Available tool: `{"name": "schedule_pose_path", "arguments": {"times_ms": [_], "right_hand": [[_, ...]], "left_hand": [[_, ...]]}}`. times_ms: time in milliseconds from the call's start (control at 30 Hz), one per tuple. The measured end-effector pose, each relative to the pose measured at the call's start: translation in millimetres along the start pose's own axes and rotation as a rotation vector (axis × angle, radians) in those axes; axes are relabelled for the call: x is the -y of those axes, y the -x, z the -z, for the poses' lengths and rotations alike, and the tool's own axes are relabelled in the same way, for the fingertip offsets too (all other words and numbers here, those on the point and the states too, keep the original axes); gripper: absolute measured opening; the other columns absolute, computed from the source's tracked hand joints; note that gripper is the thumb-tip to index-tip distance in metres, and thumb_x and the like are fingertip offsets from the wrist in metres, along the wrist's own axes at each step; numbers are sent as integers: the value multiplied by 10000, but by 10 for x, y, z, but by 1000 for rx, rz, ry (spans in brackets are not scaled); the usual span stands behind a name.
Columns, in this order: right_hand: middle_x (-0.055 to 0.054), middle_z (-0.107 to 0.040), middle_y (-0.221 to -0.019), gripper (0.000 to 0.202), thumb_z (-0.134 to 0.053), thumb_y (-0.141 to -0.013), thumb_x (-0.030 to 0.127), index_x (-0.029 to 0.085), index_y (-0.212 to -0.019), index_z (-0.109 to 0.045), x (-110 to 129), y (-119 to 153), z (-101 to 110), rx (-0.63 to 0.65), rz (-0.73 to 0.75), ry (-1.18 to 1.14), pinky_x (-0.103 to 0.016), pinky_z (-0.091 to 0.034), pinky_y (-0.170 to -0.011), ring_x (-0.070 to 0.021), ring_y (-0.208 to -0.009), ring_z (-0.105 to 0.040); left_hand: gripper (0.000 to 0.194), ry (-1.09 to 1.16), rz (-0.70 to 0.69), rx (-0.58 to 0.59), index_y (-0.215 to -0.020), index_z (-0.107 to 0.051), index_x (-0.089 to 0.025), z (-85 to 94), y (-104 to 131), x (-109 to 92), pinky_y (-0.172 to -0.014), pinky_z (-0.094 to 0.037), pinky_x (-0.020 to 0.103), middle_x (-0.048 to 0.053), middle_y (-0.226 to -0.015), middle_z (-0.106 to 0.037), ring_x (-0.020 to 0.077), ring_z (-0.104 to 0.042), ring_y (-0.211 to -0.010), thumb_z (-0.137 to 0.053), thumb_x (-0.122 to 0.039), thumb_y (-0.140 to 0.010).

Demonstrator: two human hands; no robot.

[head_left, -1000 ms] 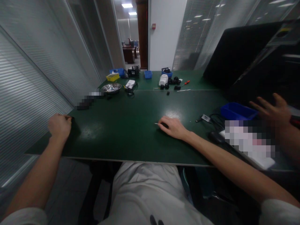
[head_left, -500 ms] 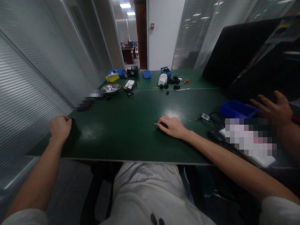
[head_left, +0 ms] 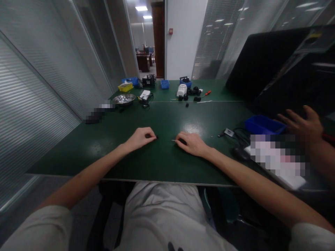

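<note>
My left hand (head_left: pixel 141 137) is over the green table with thumb and forefinger closed in a pinch. A tiny black piece (head_left: pixel 157 137) pokes out at its fingertips, too small to name by kind. To its right, my right hand (head_left: pixel 192 143) rests on the tabletop, also pinching. From its fingertips a thin, pale, needle-like piece (head_left: pixel 173 140) points left towards my left hand. The two held things are apart, with a short gap of green tabletop between them.
A steel bowl (head_left: pixel 125 99) and a white box with cables (head_left: pixel 144 95) stand at the far left. Further back are small blue bins (head_left: pixel 164 84), black parts and a screwdriver (head_left: pixel 208 93). Another person's hand (head_left: pixel 305 125) is at the right, by a blue tray (head_left: pixel 265 124).
My left hand has moved right from the table's left side to the middle, bringing the tiny black piece close to my right hand. My right hand has stayed in place.
</note>
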State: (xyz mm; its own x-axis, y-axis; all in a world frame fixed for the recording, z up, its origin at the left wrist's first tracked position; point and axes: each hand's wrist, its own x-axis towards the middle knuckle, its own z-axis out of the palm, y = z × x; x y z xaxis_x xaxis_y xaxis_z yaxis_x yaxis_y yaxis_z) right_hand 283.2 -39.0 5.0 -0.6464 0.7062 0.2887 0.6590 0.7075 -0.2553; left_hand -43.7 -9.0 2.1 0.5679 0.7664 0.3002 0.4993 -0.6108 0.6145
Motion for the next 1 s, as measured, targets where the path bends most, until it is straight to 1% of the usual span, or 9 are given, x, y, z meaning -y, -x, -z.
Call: {"name": "schedule_pose_path", "arguments": {"times_ms": [67,100,167,233,333,467,667,833,1000], "right_hand": [[-50,-705,-993,241,-498,-1060,402,221,-1068,-657,-2,0,-1,0,-8,0,-291,-352,-667,-174,-797,-627],[-49,-705,-982,234,-505,-1055,399,222,-1060,-659,-3,-2,-2,-1,-10,-2,-291,-350,-667,-176,-794,-626],[-47,-705,-968,225,-516,-1048,397,223,-1044,-659,1,-7,-3,-2,-12,-2,-292,-346,-666,-177,-787,-623],[-47,-707,-968,226,-516,-1046,398,223,-1038,-658,11,-12,1,4,-11,1,-291,-342,-666,-177,-791,-626],[-43,-711,-971,229,-516,-1045,400,223,-1032,-661,26,-14,13,16,-6,12,-289,-334,-663,-175,-797,-631],[-42,-713,-953,221,-531,-1034,395,220,-1018,-665,31,-5,26,21,-14,16,-292,-324,-657,-170,-774,-625],[-44,-704,-922,229,-544,-1022,406,220,-988,-673,54,3,38,21,-28,74,-303,-292,-629,-166,-714,-597],[-43,-712,-958,226,-534,-1031,402,225,-1009,-673,65,1,33,34,-17,69,-297,-302,-633,-163,-735,-607],[-40,-705,-960,230,-517,-1048,401,229,-1049,-669,53,-2,-1,16,-13,48,-290,-312,-639,-164,-745,-613]], "left_hand": [[222,49,-116,37,-926,-747,-159,-320,-145,-232,-842,-518,324,105,-1002,-720,205,-676,-906,-663,-358,-975],[207,52,-146,45,-938,-736,-160,-428,-183,-310,-849,-517,328,105,-1005,-716,207,-673,-914,-656,-346,-983],[182,49,-164,54,-961,-718,-163,-538,-203,-390,-854,-513,332,102,-1009,-713,210,-669,-927,-653,-331,-989],[171,58,-145,54,-976,-711,-167,-545,-181,-394,-831,-510,328,96,-1006,-714,209,-668,-915,-662,-330,-986],[166,68,-107,48,-965,-708,-177,-486,-143,-360,-784,-505,327,89,-986,-716,205,-665,-874,-679,-340,-975],[186,14,-94,37,-980,-709,-191,-455,-142,-359,-790,-502,336,79,-969,-707,214,-655,-888,-691,-376,-966],[325,34,-84,25,-1221,-714,-216,-476,-159,-365,-752,-495,318,77,-1027,-717,202,-649,-855,-724,-373,-937],[268,71,-82,50,-1104,-787,-187,-460,-161,-374,-690,-468,302,81,-947,-705,170,-609,-744,-687,-396,-970],[238,105,-47,30,-1082,-804,-184,-437,-155,-394,-722,-484,300,76,-954,-723,172,-633,-784,-705,-365,-963]]}}
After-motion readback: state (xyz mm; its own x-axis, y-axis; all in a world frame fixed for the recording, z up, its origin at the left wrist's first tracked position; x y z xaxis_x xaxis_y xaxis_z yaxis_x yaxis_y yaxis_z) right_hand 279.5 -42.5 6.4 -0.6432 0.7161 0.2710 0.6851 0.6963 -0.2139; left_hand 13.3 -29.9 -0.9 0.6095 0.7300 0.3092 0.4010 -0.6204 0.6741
